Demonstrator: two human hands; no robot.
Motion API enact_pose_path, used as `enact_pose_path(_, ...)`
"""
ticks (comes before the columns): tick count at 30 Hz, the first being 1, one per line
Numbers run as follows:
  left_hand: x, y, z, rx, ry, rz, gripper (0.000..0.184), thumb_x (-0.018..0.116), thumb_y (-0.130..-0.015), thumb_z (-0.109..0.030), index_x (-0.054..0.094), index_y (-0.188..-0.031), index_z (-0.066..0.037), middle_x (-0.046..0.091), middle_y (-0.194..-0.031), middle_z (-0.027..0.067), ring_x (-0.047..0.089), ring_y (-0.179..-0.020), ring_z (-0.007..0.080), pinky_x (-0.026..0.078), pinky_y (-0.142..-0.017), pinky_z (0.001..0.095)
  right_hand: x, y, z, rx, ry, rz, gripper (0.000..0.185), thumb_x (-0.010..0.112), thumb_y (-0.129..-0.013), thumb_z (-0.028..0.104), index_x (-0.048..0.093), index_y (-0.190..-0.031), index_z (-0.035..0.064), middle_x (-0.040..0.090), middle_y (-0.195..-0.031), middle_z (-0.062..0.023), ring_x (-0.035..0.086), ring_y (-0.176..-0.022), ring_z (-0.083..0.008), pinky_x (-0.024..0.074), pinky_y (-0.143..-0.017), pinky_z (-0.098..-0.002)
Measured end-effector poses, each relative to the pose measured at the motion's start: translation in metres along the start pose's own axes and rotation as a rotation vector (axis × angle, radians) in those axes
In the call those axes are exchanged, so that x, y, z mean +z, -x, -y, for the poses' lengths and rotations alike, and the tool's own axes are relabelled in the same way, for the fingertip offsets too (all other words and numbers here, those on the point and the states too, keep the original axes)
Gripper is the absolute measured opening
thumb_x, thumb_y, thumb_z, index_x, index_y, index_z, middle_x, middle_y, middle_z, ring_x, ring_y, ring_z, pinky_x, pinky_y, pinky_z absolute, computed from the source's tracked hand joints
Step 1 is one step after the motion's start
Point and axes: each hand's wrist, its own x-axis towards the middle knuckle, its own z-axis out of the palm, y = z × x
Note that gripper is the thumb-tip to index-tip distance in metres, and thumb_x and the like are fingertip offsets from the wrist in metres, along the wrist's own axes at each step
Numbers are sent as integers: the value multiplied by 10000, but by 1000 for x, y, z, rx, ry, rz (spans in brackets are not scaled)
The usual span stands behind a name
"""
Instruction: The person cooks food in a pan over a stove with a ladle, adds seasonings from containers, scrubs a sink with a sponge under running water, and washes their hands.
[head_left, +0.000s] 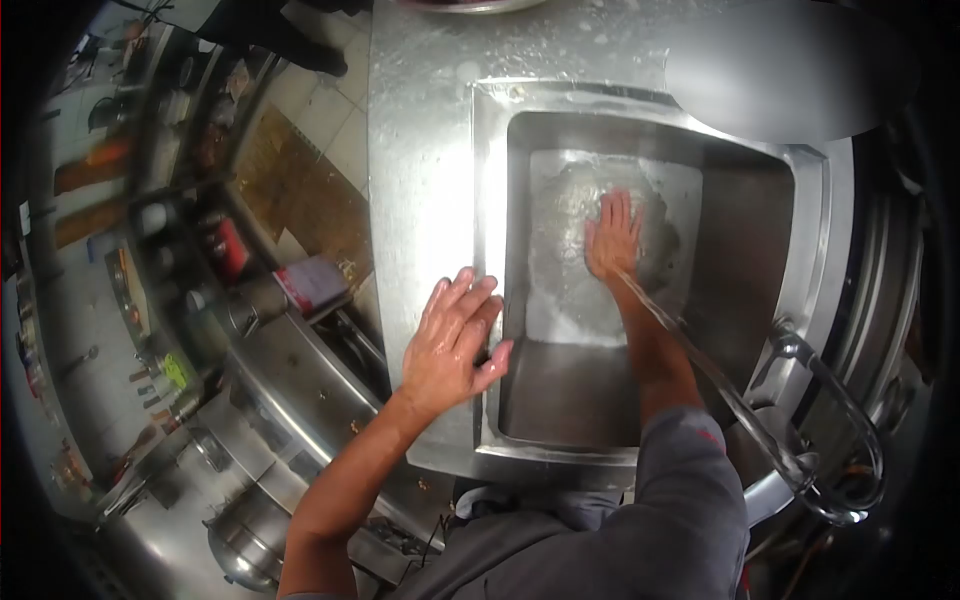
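Note:
My right hand [614, 238] reaches down into a stainless steel sink [490, 200], its fingers stretched out and nothing in its grasp. A stream of water [715, 370] from the curved metal faucet [868, 440] meets it around the wrist. Below the hand, shallow water [580, 205] spreads over the lighter square floor of the basin. Wet and holding nothing, my left hand [455, 340] hovers at the sink's left rim with its fingers apart. Whether it touches the rim, I cannot tell.
A wet steel counter [420, 200] borders the sink on the left and far side. A blurred grey oval [790, 70] covers the upper right. Shelves, a brown floor mat [300, 175], a metal pot [245, 540] and a person's dark-clothed leg [290, 40] lie left.

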Motion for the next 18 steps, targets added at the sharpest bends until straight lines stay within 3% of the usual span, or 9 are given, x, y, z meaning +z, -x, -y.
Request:
enact_pose_path(4, -3, 2, 2, 14, -1, 44, 468, 797, -775, -228, 655, -1174, -30, 559, -1397, 127, 441, -1408, 372, 363, -1152, 557, 19, 42, -10, 19, 94, 145, 634, 460, -1021, 361, 349, -1514, -21, 264, -1621, -224, 197, -1527, -347, 112, -1236, -573)
enact_pose_path(5, -2, 2, 1, 2, -3, 18, 451, 789, -789, -234, 659, -1169, -28, 556, -1405, 120, 437, -1412, 365, 356, -1162, 552, 26, 53, -12, 7, 78, 97, 642, 459, -1022, 364, 341, -1522, -20, 252, -1628, -223, 193, -1528, -351, 112, -1236, -571)
enact_pose_path(7, 3, 4, 4, -8, 34, 27, 444, 781, -789, -222, 660, -1164, -17, 553, -1410, 115, 438, -1410, 362, 355, -1166, 545, 23, -35, -7, -48, 52, -89, 651, 458, -1023, 368, 332, -1530, -20, 240, -1634, -223, 189, -1529, -356, 112, -1236, -570)
enact_pose_path(9, -2, 15, -8, -38, 79, 72, 459, 774, -781, -205, 651, -1182, -19, 549, -1413, 115, 441, -1406, 361, 358, -1166, 544, 3, -1, 1, 58, 124, 245, 635, 449, -1028, 334, 315, -1531, -29, 177, -1651, -226, 151, -1537, -364, 105, -1242, -566)
enact_pose_path(10, -4, 15, -8, -32, 54, 54, 450, 769, -797, -215, 655, -1185, -18, 553, -1401, 115, 444, -1403, 345, 367, -1165, 537, -4, 14, 0, -59, 129, 36, 632, 462, -1017, 322, 329, -1528, -25, 200, -1641, -235, 179, -1527, -376, 138, -1236, -570)
enact_pose_path(13, -1, 6, 0, 32, 50, -38, 485, 778, -772, -183, 632, -1211, -37, 543, -1408, 115, 442, -1402, 369, 362, -1164, 554, 14, 40, -10, -119, -45, -40, 640, 507, -985, 310, 365, -1507, -32, 273, -1606, -257, 254, -1497, -392, 175, -1226, -577)
enact_pose_path(15, 1, 4, 1, 31, 51, -58, 480, 778, -772, -182, 634, -1205, -34, 542, -1409, 118, 441, -1402, 374, 361, -1163, 554, 126, 86, -49, -308, 591, -163, 670, 567, -923, 295, 399, -1477, -42, 434, -1502, -278, 348, -1447, -408, 157, -1225, -599)
enact_pose_path(16, 2, 4, 3, 41, 57, -65, 482, 772, -781, -195, 631, -1213, -34, 535, -1414, 123, 435, -1405, 374, 354, -1165, 560, 99, 89, -47, -293, 602, -169, 670, 567, -923, 295, 399, -1477, -42, 434, -1502, -278, 348, -1447, -408, 157, -1225, -599)
enact_pose_path(18, -3, 2, 0, 62, 27, -61, 493, 771, -788, -206, 626, -1223, -26, 552, -1391, 129, 463, -1374, 375, 378, -1143, 542, 23, 87, -21, -115, 128, 422, 688, 602, -878, 278, 423, -1455, -50, 544, -1399, -273, 450, -1374, -422, 120, -1229, -616)
